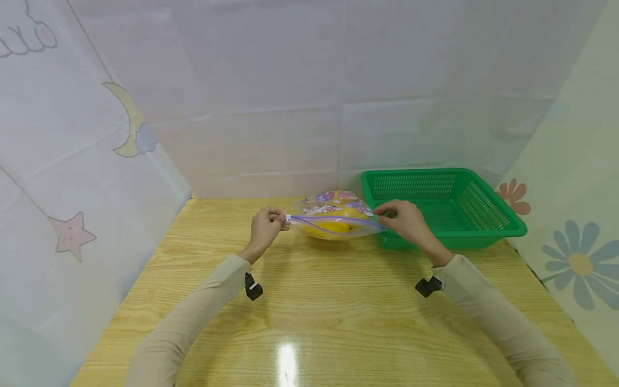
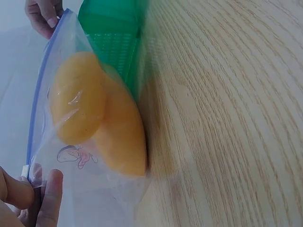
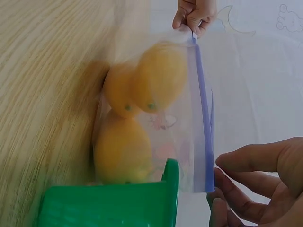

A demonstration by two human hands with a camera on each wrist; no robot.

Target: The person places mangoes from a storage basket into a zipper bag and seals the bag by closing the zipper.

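Note:
A clear zip bag [image 1: 360, 231] with a purple seal strip and printed pictures lies on its side, with smooth yellow-orange fruits [image 3: 161, 78] shaped like mangoes inside. Its mouth faces the person, and the two purple strips part in the middle. The left hand [image 1: 266, 228] pinches the left corner of the mouth, right at the white slider [image 2: 25, 171]. At the opposite corner, the right hand [image 1: 403, 217] holds the edge between thumb and fingers, close over the basket's rim. Three fruits show through the plastic in the right wrist view.
A green plastic basket [image 1: 445, 236] with slotted sides stands at the back right, its near left corner by the bag. The wooden table [image 1: 329, 301] ends at a pale cloth wall behind. Printed cloth also hangs on the left and right.

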